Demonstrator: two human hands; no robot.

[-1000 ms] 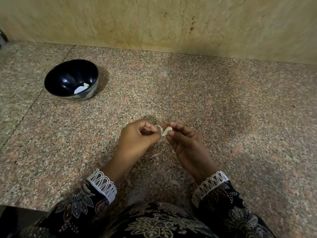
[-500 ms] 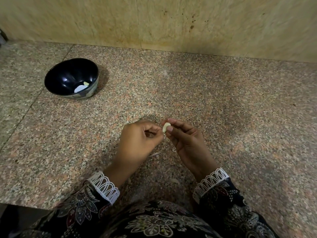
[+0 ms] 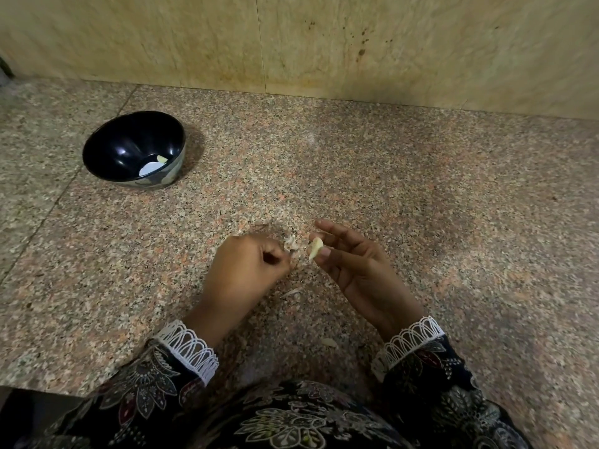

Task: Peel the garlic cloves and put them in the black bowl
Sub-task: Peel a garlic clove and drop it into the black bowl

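A pale garlic clove (image 3: 316, 248) is pinched between thumb and fingertips of the right hand (image 3: 359, 270). Papery skin (image 3: 291, 244) (just beside it) is gripped by the curled left hand (image 3: 244, 270). The black bowl (image 3: 134, 150) sits well apart, far left on the surface (image 3: 421, 189).

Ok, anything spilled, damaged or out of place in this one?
Only loose papery garlic skins scattered on the speckled granite counter near the hands, as expected from peeling. The glossy black bowl stands upright.
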